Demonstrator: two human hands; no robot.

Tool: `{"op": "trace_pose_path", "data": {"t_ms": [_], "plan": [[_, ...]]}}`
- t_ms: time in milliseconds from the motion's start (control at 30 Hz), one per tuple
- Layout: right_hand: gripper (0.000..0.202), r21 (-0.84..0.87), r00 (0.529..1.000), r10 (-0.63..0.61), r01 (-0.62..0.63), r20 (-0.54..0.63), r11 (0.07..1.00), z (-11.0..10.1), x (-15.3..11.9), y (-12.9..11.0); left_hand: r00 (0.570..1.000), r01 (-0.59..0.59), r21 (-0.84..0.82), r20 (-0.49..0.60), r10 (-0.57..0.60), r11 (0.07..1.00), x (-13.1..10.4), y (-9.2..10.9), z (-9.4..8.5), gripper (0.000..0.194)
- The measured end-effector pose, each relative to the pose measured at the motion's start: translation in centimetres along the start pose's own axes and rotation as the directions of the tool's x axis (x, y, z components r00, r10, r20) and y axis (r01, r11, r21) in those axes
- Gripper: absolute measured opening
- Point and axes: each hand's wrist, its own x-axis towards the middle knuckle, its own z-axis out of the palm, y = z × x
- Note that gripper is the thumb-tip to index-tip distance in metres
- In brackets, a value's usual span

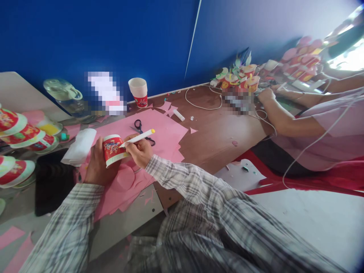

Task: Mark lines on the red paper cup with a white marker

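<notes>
My left hand [98, 167] is closed around a red and white paper cup [112, 148], which tilts slightly and shows a coloured print. In my right hand [140, 151] is a white marker pen [140, 137] with a yellow end pointing up and away. Its tip meets or nearly meets the cup's printed side; I cannot tell which. Beneath both hands lie pink paper sheets [159, 132], with a round pink cutout [126, 177] below the cup. Scissors [139, 127] with dark handles rest on the sheets just beyond my right hand, partly hidden by the pen.
Stacked cups [36, 136] and a dark tablet-like slab [52, 182] lie at left. Near the blue wall stand a clear jug [64, 93] and nested cups [138, 93]. A glue stick [179, 115] and a white cable [203, 108] lie rightward. Another person's hands [269, 96] work at far right.
</notes>
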Motion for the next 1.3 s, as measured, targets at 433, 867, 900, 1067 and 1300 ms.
{"op": "trace_pose_path", "data": {"t_ms": [433, 867, 900, 1067, 1300], "plan": [[0.027, -0.032, 1.0, -0.009, 0.009, -0.013, 0.999, -0.07, 0.12, 0.49, 0.999, -0.047, 0.045, -0.001, 0.047, 0.998, -0.07, -0.07, 0.04, 0.082], [0.03, -0.039, 1.0, -0.024, 0.024, -0.006, 0.999, -0.02, 0.14, 0.27, 1.0, -0.015, 0.015, 0.003, 0.015, 1.0, -0.08, 0.21, -0.08, 0.082], [0.032, -0.041, 1.0, -0.024, 0.023, -0.01, 0.999, -0.06, 0.16, 0.29, 1.0, -0.012, 0.015, 0.002, 0.012, 1.0, -0.07, 0.23, -0.07, 0.082], [0.031, -0.042, 1.0, -0.003, 0.004, 0.009, 0.999, -0.16, 0.1, 0.35, 1.0, -0.023, 0.023, -0.006, 0.024, 0.999, -0.12, -0.05, 0.08, 0.082], [0.02, 0.011, 0.999, 0.004, -0.005, 0.049, 1.0, -0.12, -0.1, 0.07, 0.999, -0.036, 0.017, 0.008, 0.036, 0.999, -0.11, 0.06, -0.03, 0.084]]}}
